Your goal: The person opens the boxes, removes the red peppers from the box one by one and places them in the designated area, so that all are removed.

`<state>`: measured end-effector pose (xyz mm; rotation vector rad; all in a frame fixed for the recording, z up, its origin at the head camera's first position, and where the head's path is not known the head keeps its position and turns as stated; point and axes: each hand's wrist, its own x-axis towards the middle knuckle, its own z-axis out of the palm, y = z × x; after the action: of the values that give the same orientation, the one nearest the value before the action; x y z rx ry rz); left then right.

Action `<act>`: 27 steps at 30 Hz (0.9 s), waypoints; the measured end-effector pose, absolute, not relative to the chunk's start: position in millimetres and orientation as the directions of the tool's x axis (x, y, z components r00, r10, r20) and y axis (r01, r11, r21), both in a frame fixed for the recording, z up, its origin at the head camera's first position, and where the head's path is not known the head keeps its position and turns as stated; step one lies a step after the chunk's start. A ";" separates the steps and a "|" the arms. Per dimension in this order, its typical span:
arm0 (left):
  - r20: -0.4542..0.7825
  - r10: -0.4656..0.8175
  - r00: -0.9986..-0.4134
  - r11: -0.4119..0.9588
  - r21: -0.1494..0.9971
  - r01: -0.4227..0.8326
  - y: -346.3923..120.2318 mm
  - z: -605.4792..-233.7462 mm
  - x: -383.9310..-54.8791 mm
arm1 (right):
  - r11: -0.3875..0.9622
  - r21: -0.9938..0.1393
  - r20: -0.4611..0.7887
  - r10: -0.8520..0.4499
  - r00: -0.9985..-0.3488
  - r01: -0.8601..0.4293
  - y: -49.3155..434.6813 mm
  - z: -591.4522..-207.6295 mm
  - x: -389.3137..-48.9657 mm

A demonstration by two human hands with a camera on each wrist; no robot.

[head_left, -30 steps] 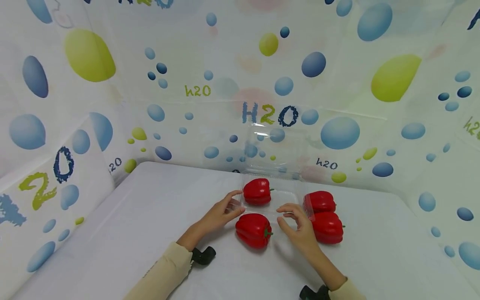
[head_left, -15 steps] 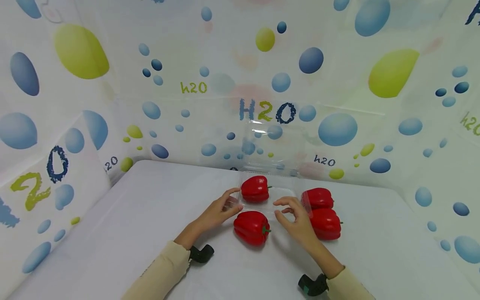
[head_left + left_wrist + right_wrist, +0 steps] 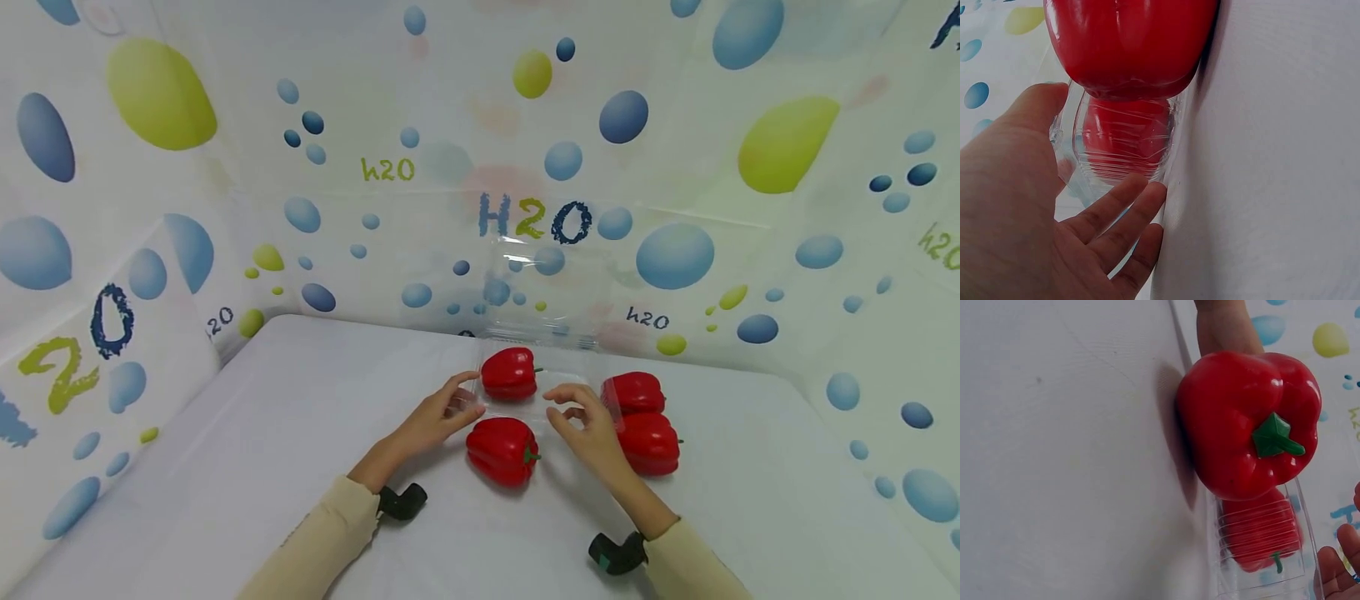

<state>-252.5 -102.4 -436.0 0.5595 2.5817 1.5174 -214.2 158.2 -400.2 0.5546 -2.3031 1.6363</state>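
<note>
A clear plastic clamshell box [image 3: 573,382] sits at the back of the white table, its see-through lid [image 3: 543,292] raised against the backdrop. Inside, at the left, lies one red bell pepper [image 3: 508,373]. Another red bell pepper [image 3: 501,452] rests on the table in front of the box, its green stem to the right. My left hand [image 3: 435,421] is at the box's left end with fingers spread; whether it touches the wall [image 3: 1100,165] is hard to tell. My right hand [image 3: 592,429] hovers by the front right of the box, fingers loosely bent, holding nothing.
Two more red bell peppers, a rear one [image 3: 639,392] and a front one [image 3: 648,443], lie just right of the box, beside my right hand. A dotted backdrop [image 3: 420,242] stands behind the table [image 3: 300,392]. Dark wrist-worn devices [image 3: 405,502] show at both sleeves.
The scene shifts slightly up and left as the head view tilts. Both hands and all the peppers keep practically the same places around the box.
</note>
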 end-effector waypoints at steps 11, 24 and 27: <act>0.113 0.397 -0.911 0.408 0.868 0.285 -97.9 -439.2 -251.6 | 0.430 -0.827 0.297 -0.212 -0.931 -0.362 162.9 -394.5 -224.4; 0.110 0.368 -0.923 0.435 0.857 0.275 -103.5 -433.3 -256.1 | 0.427 -0.822 0.300 -0.236 -0.924 -0.376 152.7 -392.4 -244.1; 0.106 0.366 -0.925 0.431 0.862 0.269 -104.2 -436.5 -254.2 | 0.424 -0.821 0.298 -0.252 -0.921 -0.382 149.9 -394.3 -245.1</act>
<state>-254.2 -104.2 -436.5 0.5729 2.5738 1.5221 -245.1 149.9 -394.3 0.5684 -2.5400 1.5168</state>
